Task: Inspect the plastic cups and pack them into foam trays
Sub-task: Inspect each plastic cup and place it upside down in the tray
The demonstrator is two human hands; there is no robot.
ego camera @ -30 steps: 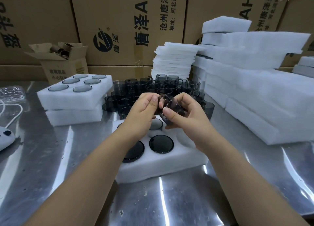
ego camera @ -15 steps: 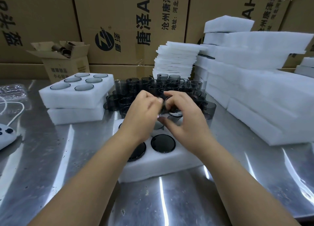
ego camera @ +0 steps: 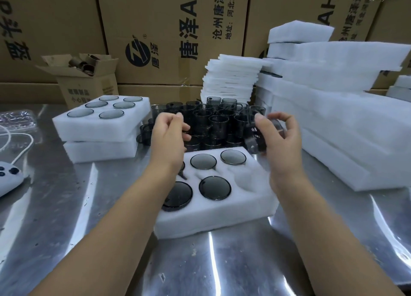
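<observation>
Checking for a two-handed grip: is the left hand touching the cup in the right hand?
Apart. The head view shows the left hand well clear of the cup gripped by the right hand, with standing cups visible between them.

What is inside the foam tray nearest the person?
Four dark cups sit in the foam tray; its front right pocket is empty. The left hand mostly hides the back left pocket.

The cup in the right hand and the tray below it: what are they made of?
Cup: likely clear smoke-tinted plastic, glossy; its wall is see-through with sharp highlights, though glass would look alike. Tray: white foam, matte; soft, fuzzy, slightly crushed edges.
</observation>
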